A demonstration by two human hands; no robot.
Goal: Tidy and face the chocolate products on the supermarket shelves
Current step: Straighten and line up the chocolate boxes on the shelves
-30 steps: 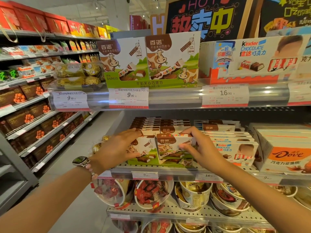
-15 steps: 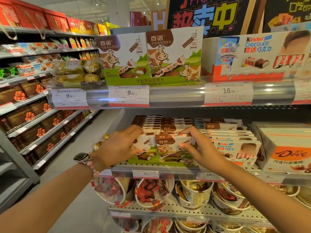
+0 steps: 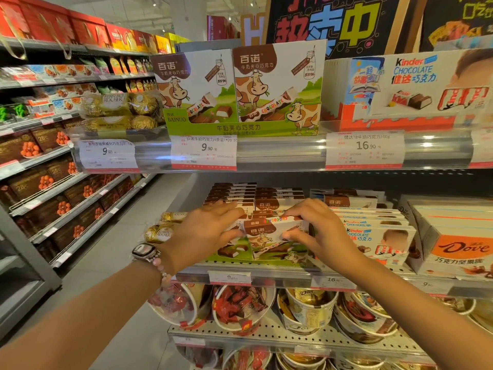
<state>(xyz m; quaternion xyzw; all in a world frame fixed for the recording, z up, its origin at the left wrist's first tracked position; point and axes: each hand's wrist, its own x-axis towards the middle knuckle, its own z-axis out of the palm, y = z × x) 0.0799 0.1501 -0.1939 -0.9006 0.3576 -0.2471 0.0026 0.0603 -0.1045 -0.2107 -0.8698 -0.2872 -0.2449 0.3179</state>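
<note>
- cow-print chocolate box (image 3: 269, 237) stands at the middle shelf (image 3: 266, 273) front
- right hand (image 3: 320, 231) pinches its right edge
- left hand (image 3: 202, 236) rests flat-fingered on neighbouring boxes (image 3: 234, 249)

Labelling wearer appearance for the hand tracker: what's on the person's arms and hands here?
Both forearms are bare, no sleeves in view and no gloves. The left hand has a smartwatch at the wrist, dark glossy face on a pale band, and next to it a bracelet of pale pink beads. The right hand and its wrist carry nothing; no rings are visible on the fingers.
</note>
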